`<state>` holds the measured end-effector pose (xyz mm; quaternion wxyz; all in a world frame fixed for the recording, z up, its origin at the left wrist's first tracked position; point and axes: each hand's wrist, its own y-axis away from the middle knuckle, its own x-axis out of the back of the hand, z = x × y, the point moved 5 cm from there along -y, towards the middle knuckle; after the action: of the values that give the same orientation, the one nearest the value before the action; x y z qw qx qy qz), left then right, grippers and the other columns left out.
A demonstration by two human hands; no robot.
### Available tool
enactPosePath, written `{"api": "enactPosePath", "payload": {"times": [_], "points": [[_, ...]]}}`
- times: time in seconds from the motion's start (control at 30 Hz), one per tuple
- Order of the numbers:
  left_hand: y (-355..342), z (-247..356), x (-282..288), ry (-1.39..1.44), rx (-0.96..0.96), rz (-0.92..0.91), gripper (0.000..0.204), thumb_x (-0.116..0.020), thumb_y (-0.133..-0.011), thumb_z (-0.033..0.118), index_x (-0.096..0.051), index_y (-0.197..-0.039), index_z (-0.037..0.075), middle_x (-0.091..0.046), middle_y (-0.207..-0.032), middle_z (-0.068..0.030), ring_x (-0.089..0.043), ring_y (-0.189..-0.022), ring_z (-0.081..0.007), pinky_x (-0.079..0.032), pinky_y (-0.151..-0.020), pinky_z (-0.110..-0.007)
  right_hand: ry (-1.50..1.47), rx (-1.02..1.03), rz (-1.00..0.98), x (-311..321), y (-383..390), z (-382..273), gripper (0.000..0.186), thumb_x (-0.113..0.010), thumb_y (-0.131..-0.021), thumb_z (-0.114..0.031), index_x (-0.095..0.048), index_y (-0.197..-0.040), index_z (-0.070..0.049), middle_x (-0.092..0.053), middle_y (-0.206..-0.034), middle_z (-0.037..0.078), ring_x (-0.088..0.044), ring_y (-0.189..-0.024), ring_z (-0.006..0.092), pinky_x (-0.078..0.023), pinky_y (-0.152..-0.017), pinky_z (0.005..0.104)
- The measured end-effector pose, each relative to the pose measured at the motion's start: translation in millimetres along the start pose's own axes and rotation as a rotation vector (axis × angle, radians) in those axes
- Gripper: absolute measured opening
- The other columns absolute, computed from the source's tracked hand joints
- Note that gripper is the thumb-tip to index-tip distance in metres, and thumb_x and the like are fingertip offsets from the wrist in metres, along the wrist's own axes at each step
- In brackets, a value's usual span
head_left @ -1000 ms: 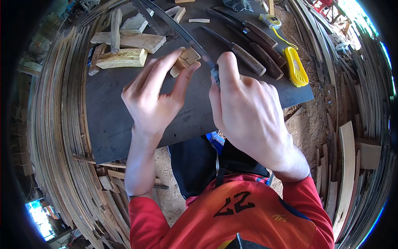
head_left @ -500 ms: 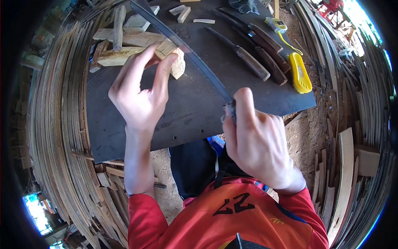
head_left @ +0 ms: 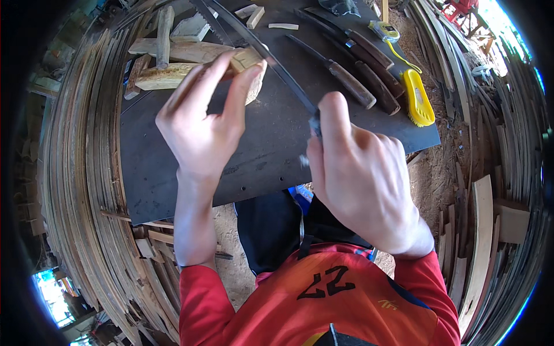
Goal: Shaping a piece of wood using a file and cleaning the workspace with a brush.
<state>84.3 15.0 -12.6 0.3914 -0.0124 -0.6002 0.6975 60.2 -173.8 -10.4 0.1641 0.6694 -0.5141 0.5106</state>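
Between its thumb and fingers, my left hand (head_left: 199, 124) pinches a small pale wood block (head_left: 249, 59) above the dark table. My right hand (head_left: 366, 173) is closed round the near end of a long, narrow metal file (head_left: 287, 79), thumb along its top; the grip is mostly hidden. The file slants up to the left, its middle against or just beside the block's right side. Whether they touch I cannot tell. Beyond the block, a toothed saw blade (head_left: 214, 24) shows partly behind the file.
Several wood pieces (head_left: 193, 53) lie at the table's far left. To the right are wooden-handled tools (head_left: 353, 85), a yellow tape measure (head_left: 385, 32) and a yellow brush (head_left: 418, 99). Stacked wood strips (head_left: 86, 173) flank the dark table (head_left: 231, 179) on both sides.
My right hand has moved slightly up and away with the file. My left hand and the block have shifted a little to the right and up. The saw blade's teeth now show.
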Motion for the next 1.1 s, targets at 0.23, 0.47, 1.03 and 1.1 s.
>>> {"api": "enactPosePath", "payload": {"times": [0.23,0.47,1.03,1.1], "points": [[6,7,1,-0.042,-0.042,0.034,0.027,-0.088,-0.082,0.007,-0.077,-0.105,0.001,-0.074,-0.082,-0.0067,-0.073,-0.070,-0.0171,-0.056,-0.064,-0.028,-0.004,-0.003,-0.019,-1,-9,-5,0.025,-0.064,-0.096,-0.011,-0.046,-0.110,-0.003,-0.061,-0.060,0.019,-0.062,-0.054,0.0442,-0.048,-0.050,0.0522],[2,4,-5,-0.051,-0.039,0.049,0.027,-0.089,-0.082,0.010,-0.077,-0.105,0.001,-0.074,-0.081,-0.0074,-0.074,-0.070,-0.0171,-0.056,-0.063,-0.028,0.013,-0.025,0.016,0,-2,-3,0.026,-0.065,-0.095,-0.011,-0.047,-0.112,-0.003,-0.061,-0.061,0.019,-0.062,-0.055,0.0447,-0.049,-0.053,0.0533],[-2,-15,2,-0.037,-0.023,0.074,0.020,-0.084,-0.088,0.014,-0.080,-0.106,0.004,-0.076,-0.082,-0.0075,-0.075,-0.072,-0.0162,-0.056,-0.064,-0.028,-0.009,-0.092,-0.095,5,13,-5,0.021,-0.062,-0.097,-0.011,-0.046,-0.108,-0.003,-0.062,-0.060,0.019,-0.063,-0.054,0.0443,-0.050,-0.053,0.0525],[0,-4,-2,-0.056,-0.034,0.069,0.021,-0.084,-0.088,0.015,-0.080,-0.105,0.004,-0.076,-0.082,-0.0072,-0.075,-0.072,-0.0167,-0.056,-0.064,-0.028,0.014,-0.090,-0.079,5,7,-2,0.021,-0.063,-0.097,-0.011,-0.047,-0.108,-0.003,-0.061,-0.060,0.019,-0.063,-0.054,0.0438,-0.050,-0.052,0.0520]]}}
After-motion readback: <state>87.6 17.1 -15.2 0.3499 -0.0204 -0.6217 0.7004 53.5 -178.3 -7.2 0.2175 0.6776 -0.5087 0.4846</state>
